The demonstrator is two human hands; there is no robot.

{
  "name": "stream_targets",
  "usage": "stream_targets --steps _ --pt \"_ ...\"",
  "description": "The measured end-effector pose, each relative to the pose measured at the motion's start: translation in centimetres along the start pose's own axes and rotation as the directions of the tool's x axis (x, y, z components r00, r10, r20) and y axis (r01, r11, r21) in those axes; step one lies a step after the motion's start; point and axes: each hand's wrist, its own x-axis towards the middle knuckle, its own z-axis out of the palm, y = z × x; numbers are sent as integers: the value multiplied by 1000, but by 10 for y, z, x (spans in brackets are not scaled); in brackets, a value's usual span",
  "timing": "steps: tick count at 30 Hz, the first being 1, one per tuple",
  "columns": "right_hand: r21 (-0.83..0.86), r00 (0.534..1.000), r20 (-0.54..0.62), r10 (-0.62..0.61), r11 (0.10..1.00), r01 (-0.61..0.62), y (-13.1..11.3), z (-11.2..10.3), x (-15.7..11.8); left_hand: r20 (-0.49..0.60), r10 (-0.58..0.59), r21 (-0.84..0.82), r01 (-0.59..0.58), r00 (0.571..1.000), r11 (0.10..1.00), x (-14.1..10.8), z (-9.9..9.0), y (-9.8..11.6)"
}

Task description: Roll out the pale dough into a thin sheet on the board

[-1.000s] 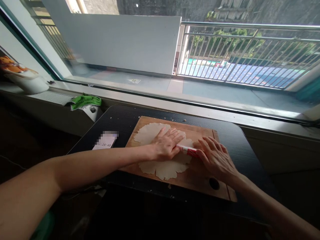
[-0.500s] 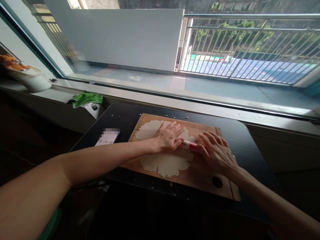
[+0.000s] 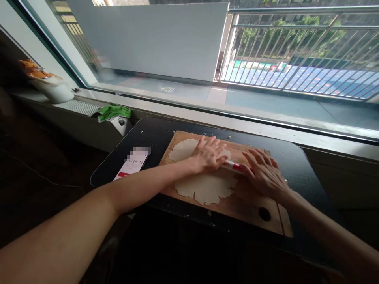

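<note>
A thin, ragged-edged sheet of pale dough lies on a wooden board. Across it runs a rolling stick, of which a white and red stretch shows between my hands. My left hand lies flat over the stick's left part, fingers spread and pointing away from me. On the right, my right hand rests over the other end with its fingers stretched out, above the board. Both palms hide the ends of the stick.
A phone showing a timer lies on the dark table, left of the board. Beyond are a window ledge, a green cloth and a white pot with an orange item. Small crumbs dot the table.
The whole view has shifted, so the table sits slightly further right and higher. Both hands stay on the stick with fingers spread; any movement over the dough is very small.
</note>
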Motion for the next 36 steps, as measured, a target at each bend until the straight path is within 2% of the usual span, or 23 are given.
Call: stream_targets --steps 3,5,7,10,13,16,19,24,27,29,31,33,36 --pt "24 983 -24 184 983 -184 6 4 29 18 -114 -20 114 993 993 32 -5 -7" --pt "53 966 -43 256 966 -253 5 4 38 -17 -116 -26 115 993 993 41 -7 -9" --pt "82 968 -79 239 969 -232 1 3 30 -60 -68 -17 68 996 998 29 -5 -5" --pt "152 964 -136 226 967 -206 -5 -1 5 -94 -21 8 22 995 1000 -8 2 5" --pt "230 924 -131 359 918 -324 -7 -5 -7 -133 5 35 -1 991 999 -34 5 13" --pt "194 900 -76 429 892 -409 -9 -8 -2 -106 105 85 -96 989 992 -38 2 12" --pt "109 924 -23 382 920 -377 -18 -13 7 -63 188 118 -179 980 977 -34 -5 4" --pt "48 954 10 299 953 -300 -53 -33 26 -73 200 122 -190 977 974 -45 -27 -29" --pt "74 972 -23 233 970 -231 -86 -37 41 -84 154 118 -143 984 983 -63 -42 -60" --pt "99 980 15 198 975 -198 -105 -32 51 -91 61 117 -51 994 992 -74 -46 -75" --pt "119 989 73 130 983 -138 -120 -24 57 -99 -61 95 71 993 993 -82 -43 -82" --pt "140 996 53 67 987 -74 -129 -15 60 -129 -137 82 148 982 986 -85 -32 -80" --pt "137 997 -35 68 989 -63 -135 -6 67 -211 -139 100 163 968 982 -75 -13 -74"
